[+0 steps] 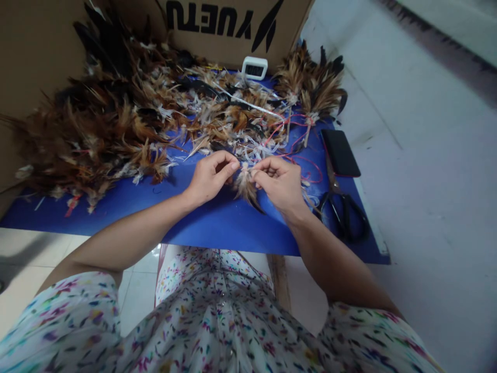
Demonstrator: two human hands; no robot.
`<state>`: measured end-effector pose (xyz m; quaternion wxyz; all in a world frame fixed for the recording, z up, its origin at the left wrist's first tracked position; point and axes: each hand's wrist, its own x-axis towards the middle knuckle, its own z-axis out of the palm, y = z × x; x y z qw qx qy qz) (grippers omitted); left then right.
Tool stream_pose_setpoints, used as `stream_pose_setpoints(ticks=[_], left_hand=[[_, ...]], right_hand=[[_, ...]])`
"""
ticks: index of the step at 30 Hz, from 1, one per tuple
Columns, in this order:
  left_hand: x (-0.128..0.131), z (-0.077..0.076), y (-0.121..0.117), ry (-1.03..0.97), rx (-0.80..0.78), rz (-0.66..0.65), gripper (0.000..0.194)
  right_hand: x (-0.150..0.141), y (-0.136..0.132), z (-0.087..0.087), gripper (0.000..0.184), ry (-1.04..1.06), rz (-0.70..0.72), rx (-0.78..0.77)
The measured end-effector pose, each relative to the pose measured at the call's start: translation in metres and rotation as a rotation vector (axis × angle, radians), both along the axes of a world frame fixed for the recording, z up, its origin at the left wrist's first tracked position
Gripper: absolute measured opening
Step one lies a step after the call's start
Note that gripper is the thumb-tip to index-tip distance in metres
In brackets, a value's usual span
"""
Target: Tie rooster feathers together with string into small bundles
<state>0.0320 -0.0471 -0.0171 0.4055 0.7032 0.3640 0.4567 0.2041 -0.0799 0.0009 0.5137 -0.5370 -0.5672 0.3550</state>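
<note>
A small bunch of brown feathers (247, 187) hangs between my hands, its pale quill ends up and its tips pointing toward me. My right hand (277, 184) is closed, thumb and fingers pinched at the bunch's right side near the quills. On the left, my left hand (213, 176) pinches thumb against forefinger close to the quill ends. Whatever lies in that pinch is too small to make out. Just beyond my hands, clear plastic strips (258, 150) and a thin red string (310, 163) lie on the blue tabletop (217, 223).
Loose brown feathers (236, 116) and a big heap of feather bunches (89, 134) cover the back and left. More bunches (316, 85) stand back right. A white digital timer (254, 68) sits before a cardboard box (229, 44). A black phone (340, 153) and black-handled scissors (344, 215) lie right.
</note>
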Motion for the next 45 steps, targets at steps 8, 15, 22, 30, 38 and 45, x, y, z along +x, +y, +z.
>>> stream_pose_setpoints(ticks=[8, 15, 22, 30, 38, 45], left_hand=[[-0.002, -0.002, 0.004, -0.035, 0.025, 0.035, 0.034], [0.002, -0.004, 0.003, -0.192, -0.194, -0.019, 0.045], [0.003, -0.003, 0.003, -0.302, -0.325, -0.04, 0.045], [0.003, 0.004, 0.0, -0.329, -0.313, -0.099, 0.047], [-0.001, 0.011, -0.002, -0.279, -0.382, -0.067, 0.043], [0.002, 0.016, -0.012, -0.184, -0.655, -0.318, 0.061]], right_hand=[[0.002, 0.0, 0.001, 0.005, 0.003, -0.026, 0.016], [0.003, 0.004, -0.004, 0.008, 0.018, -0.05, 0.005], [0.007, 0.002, -0.005, 0.014, -0.068, 0.05, 0.072], [0.007, 0.002, -0.015, 0.007, -0.442, 0.165, 0.225], [0.019, 0.002, -0.007, 0.022, -0.789, -0.21, 0.698], [0.023, 0.002, -0.004, 0.026, -0.909, -0.259, 0.678]])
